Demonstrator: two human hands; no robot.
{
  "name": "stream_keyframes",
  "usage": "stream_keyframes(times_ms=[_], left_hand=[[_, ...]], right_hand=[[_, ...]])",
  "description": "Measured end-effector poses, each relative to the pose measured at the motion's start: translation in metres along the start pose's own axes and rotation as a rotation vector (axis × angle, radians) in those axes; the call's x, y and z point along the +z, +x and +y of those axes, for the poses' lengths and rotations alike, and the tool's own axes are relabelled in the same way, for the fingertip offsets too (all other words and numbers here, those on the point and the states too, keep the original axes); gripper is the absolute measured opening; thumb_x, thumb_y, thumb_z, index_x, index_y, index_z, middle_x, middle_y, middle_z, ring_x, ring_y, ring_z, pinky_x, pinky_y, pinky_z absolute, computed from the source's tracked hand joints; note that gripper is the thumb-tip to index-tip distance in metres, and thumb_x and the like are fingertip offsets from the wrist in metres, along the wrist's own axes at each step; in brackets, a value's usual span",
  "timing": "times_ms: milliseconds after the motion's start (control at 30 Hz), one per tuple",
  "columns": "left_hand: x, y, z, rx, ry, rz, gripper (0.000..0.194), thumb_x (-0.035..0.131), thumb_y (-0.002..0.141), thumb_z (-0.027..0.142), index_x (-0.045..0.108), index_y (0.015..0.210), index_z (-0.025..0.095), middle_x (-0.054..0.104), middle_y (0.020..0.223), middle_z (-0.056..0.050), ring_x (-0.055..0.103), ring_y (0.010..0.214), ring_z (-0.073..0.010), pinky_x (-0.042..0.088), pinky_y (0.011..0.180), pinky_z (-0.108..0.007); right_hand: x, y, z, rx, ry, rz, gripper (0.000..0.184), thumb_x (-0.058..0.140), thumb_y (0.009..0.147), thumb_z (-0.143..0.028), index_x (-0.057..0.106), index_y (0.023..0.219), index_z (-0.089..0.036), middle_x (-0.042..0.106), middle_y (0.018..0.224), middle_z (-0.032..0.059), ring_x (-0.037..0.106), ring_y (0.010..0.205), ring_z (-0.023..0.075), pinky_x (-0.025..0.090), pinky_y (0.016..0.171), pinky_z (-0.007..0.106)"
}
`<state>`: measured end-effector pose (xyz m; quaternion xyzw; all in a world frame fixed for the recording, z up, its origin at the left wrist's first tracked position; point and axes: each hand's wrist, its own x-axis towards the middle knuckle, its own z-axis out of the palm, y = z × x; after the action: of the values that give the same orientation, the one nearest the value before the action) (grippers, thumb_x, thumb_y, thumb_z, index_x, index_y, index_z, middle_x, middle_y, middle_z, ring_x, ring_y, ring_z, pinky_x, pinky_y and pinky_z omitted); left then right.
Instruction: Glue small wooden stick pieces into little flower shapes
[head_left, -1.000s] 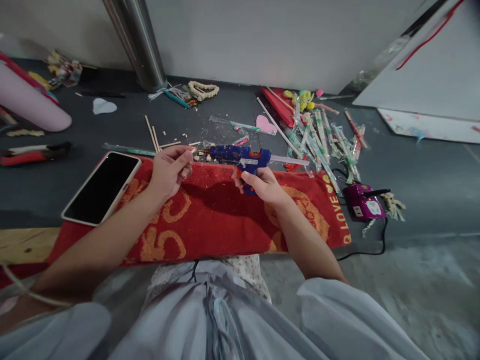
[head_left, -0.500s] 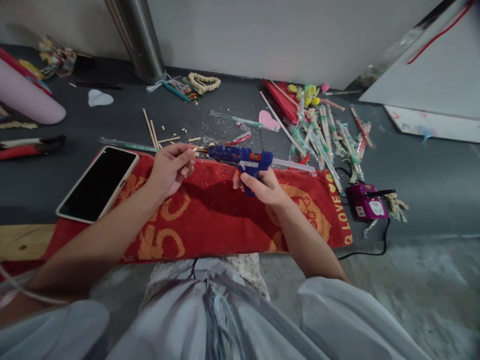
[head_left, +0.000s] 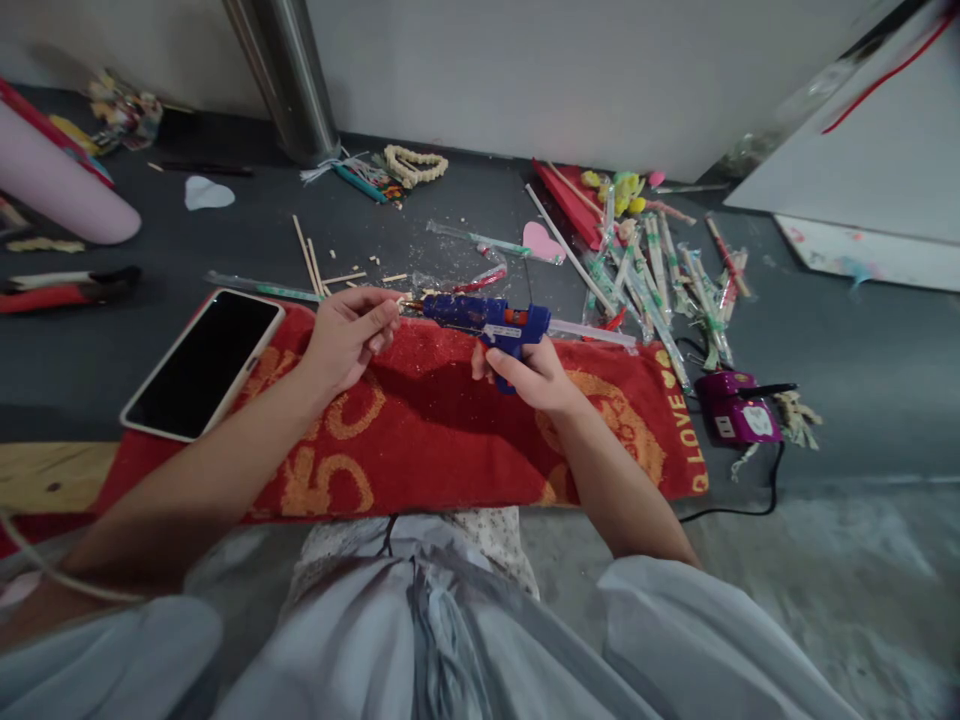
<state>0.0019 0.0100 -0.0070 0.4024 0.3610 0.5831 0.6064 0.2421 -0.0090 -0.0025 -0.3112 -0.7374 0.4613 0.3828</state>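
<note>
My right hand [head_left: 529,372] is wrapped round the grip of a blue hot glue gun [head_left: 469,312], held level with its nozzle pointing left. A translucent glue stick [head_left: 592,331] sticks out of its back end. My left hand [head_left: 356,335] pinches a small pale piece of wooden stick [head_left: 401,300] between thumb and forefinger, right at the nozzle tip. Whether the tip touches the piece, I cannot tell. Both hands hover over a red towel [head_left: 442,440] with orange patterns.
A phone [head_left: 204,362] lies on the towel's left end. Behind are thin wooden sticks [head_left: 306,255] and crumbs. Wrapped chopsticks [head_left: 656,270] pile up at right, near a purple box [head_left: 739,408] with a black cord. Pliers [head_left: 67,288] lie far left; a metal post [head_left: 289,85] stands behind.
The view has shifted slightly. My left hand keeps its pinch while the small piece and the nozzle tip stay close together. The right hand still grips the glue gun.
</note>
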Motion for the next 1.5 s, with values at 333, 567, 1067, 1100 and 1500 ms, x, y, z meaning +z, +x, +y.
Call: stream_keyframes(times_ms=[333, 567, 1067, 1100, 1500], left_hand=[[0.0007, -0.0002, 0.0013, 0.002, 0.014, 0.018, 0.032, 0.096, 0.053, 0.038, 0.077, 0.072, 0.020, 0.062, 0.052, 0.001, 0.041, 0.036, -0.0025, 0.028, 0.037, -0.015], [0.0037, -0.0006, 0.0043, -0.022, 0.034, 0.055, 0.030, 0.095, 0.054, 0.038, 0.077, 0.069, 0.021, 0.061, 0.050, 0.001, 0.041, 0.035, -0.0029, 0.026, 0.036, -0.016], [0.0047, -0.0013, 0.0044, -0.027, 0.046, 0.074, 0.017, 0.091, 0.062, 0.027, 0.076, 0.068, 0.021, 0.060, 0.050, 0.001, 0.041, 0.035, -0.0033, 0.026, 0.036, -0.016], [0.0049, -0.0013, 0.0047, -0.027, 0.050, 0.074, 0.017, 0.091, 0.062, 0.027, 0.076, 0.068, 0.021, 0.060, 0.050, 0.001, 0.041, 0.035, -0.0034, 0.026, 0.036, -0.016], [0.0023, -0.0010, 0.0029, 0.008, 0.021, 0.023, 0.021, 0.092, 0.060, 0.030, 0.077, 0.071, 0.020, 0.060, 0.051, 0.000, 0.041, 0.035, -0.0033, 0.028, 0.036, -0.016]], right_hand=[[-0.0008, -0.0007, 0.0003, -0.007, -0.008, -0.005, 0.045, 0.054, 0.094, -0.054, 0.063, 0.070, -0.017, 0.065, 0.066, 0.0009, 0.057, 0.058, 0.0079, 0.045, 0.059, 0.022], [-0.0004, -0.0001, -0.0024, -0.005, 0.015, 0.001, 0.043, 0.054, 0.094, -0.052, 0.062, 0.071, -0.017, 0.064, 0.067, 0.0015, 0.057, 0.060, 0.0091, 0.045, 0.059, 0.023], [-0.0014, 0.0006, 0.0006, -0.040, -0.020, -0.004, 0.043, 0.053, 0.095, -0.051, 0.061, 0.069, -0.017, 0.063, 0.064, 0.0009, 0.056, 0.058, 0.0087, 0.044, 0.060, 0.023], [-0.0014, 0.0007, 0.0012, -0.043, -0.033, -0.006, 0.044, 0.052, 0.095, -0.051, 0.060, 0.069, -0.018, 0.063, 0.063, 0.0006, 0.055, 0.058, 0.0087, 0.044, 0.059, 0.023], [-0.0025, 0.0006, 0.0002, -0.072, -0.088, 0.000, 0.044, 0.051, 0.096, -0.048, 0.057, 0.064, -0.019, 0.058, 0.060, -0.0012, 0.052, 0.055, 0.0083, 0.041, 0.057, 0.023]])
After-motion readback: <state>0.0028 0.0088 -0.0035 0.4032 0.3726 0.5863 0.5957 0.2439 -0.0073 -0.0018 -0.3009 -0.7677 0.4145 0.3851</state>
